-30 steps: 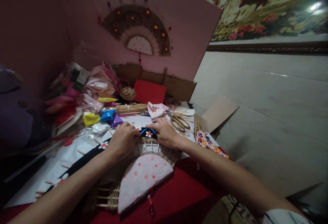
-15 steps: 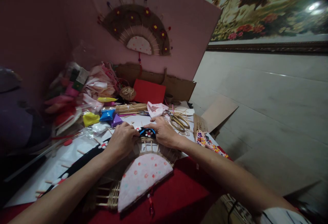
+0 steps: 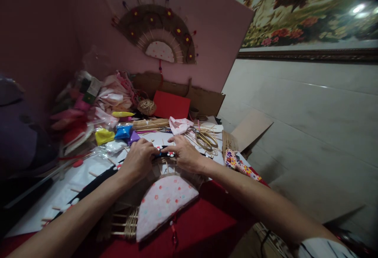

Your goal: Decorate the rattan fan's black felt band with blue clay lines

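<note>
Head view: at lower right, nearest, a white sleeve with dark lines (image 3: pixel 321 248) is seen, and a red tablecloth (image 3: pixel 218 210) is partly covered by a fan (image 3: pixel 159 195). The fan is laid between the 2 forearms (image 3: pixel 85 210), with its half-round panel (image 3: pixel 169 205), spotted in red and pale blue, turned toward the near edge. A red tassel (image 3: pixel 173 232) is hung below the panel, and at its left, thin sticks are crossed by woven twine (image 3: pixel 130 223).

Farther in, the fan's black band (image 3: pixel 99 181), decorated with white-petalled flowers, is touched by both hands. The fingers of the left hand (image 3: pixel 137 159) are curled together on the band; whether it is pinched between them cannot be told. On the right hand (image 3: pixel 187 154), 2 digits are held apart, 1 of them laid on the band; the others are hidden.

Beyond, gold-handled scissors (image 3: pixel 206 140) and a pink cloth (image 3: pixel 179 125) are placed near the right hand. A yellow packet (image 3: pixel 104 136) and a blue packet (image 3: pixel 123 131) are grouped at left. Behind, a twine ball (image 3: pixel 147 107) is set beside a red card (image 3: pixel 171 104). On a pink board (image 3: pixel 218 33), a 2nd fan (image 3: pixel 165 25) is mounted.
</note>
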